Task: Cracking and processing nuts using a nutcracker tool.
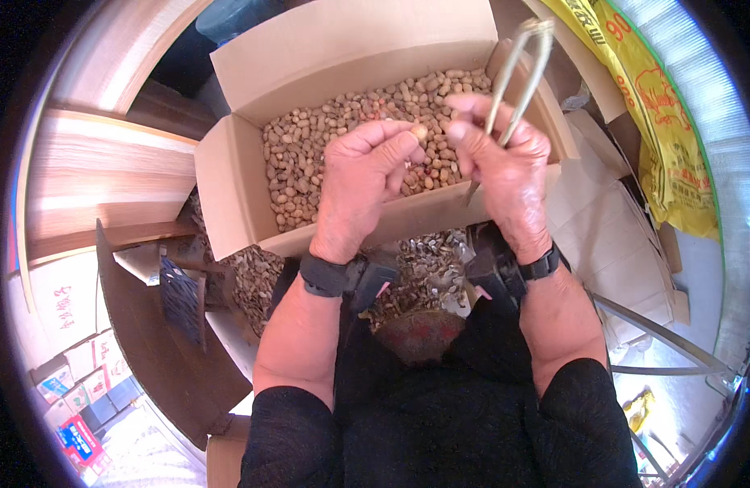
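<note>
A cardboard box [232, 183] full of unshelled peanuts [310, 134] lies in front of me. My left hand [363, 179] is over it, pinching a peanut [417, 132] between thumb and fingertips. My right hand [505, 175] is beside it on the right, fingers curled around a long, bent, pale tool like bamboo tongs [529, 57], whose loop sticks up and whose tips point down near the box's front edge. Below the box, between my knees, is a heap of broken shells [423, 268].
Wooden boards [106, 175] are at the left, above stacked packets [98, 366]. A bent dark cardboard sheet [155, 350] stands at lower left. At right are a yellow printed sack [667, 138], flattened cardboard [594, 236] and a metal frame [667, 333].
</note>
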`<state>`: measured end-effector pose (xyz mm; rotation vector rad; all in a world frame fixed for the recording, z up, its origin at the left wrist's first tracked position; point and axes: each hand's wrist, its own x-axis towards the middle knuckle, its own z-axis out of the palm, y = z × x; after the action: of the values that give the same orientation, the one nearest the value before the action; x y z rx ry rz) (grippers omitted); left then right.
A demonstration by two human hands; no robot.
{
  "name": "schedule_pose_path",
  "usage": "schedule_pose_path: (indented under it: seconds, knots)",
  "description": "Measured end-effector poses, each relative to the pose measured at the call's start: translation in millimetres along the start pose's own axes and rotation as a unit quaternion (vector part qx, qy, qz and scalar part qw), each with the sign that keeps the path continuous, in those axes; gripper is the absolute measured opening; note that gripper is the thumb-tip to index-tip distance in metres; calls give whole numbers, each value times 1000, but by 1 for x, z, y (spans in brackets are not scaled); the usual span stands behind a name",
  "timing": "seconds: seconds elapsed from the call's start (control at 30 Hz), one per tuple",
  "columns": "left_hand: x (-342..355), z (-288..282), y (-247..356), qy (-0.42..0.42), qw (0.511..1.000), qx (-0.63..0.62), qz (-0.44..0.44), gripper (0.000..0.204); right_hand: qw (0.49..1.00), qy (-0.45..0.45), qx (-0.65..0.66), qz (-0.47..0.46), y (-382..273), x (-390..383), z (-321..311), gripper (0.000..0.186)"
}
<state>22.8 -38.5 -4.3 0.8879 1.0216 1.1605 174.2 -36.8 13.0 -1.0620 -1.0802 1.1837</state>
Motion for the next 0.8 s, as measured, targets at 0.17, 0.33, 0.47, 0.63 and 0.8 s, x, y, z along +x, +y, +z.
schedule_pose_path:
  seconds: [0.17,0.33,0.47,0.63,0.8]
  knots:
    - [3,-4,1,16,1000,-13,-3,16,995,21,69,-72,-9,7,-4,20]
    - [4,-2,0,15,999,-23,-19,17,991,16,58,-123,-17,4,-2,22]
    - [5,-3,1,19,999,-21,-19,18,992,3,49,-117,-15,5,0,21]
    - [4,-3,2,30,999,-11,-14,19,993,11,3,-117,2,0,2,18]
    - [0,-2,5,50,998,-33,31,15,990,-31,-129,-39,20,-3,-1,21]
